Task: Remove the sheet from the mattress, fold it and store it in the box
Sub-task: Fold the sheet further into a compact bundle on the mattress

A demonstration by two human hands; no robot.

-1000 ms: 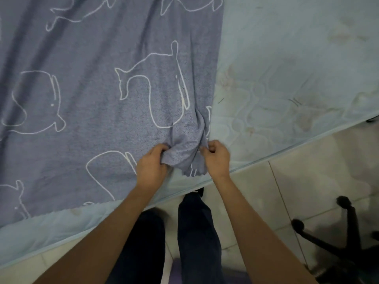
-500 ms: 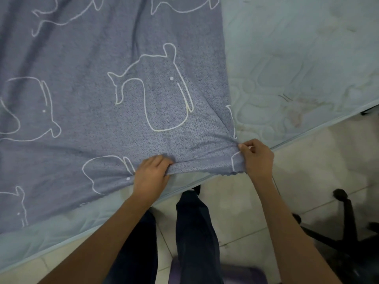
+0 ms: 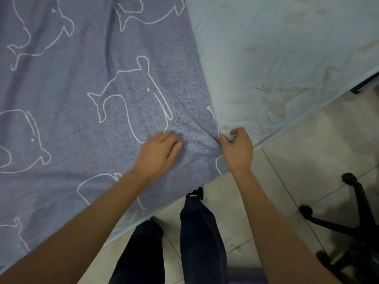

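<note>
A blue-grey sheet [image 3: 86,95] printed with white whale outlines covers the left part of a pale, stained mattress [image 3: 287,48]. Its right edge runs straight up the bed and its near corner hangs a little over the mattress edge. My left hand [image 3: 159,153] lies flat on the sheet near that corner, fingers stretched out. My right hand [image 3: 236,149] pinches the sheet's right edge at the corner, fingers curled. No box is in view.
A tiled floor [image 3: 307,156] lies below the mattress edge. My own legs in dark trousers [image 3: 201,238] stand against the bed. The black wheeled base of an office chair [image 3: 352,220] stands at the lower right.
The bunched corner has been pulled out flat toward the right. My left hand has let go of the fold and now lies flat on the sheet. My right hand still holds the edge.
</note>
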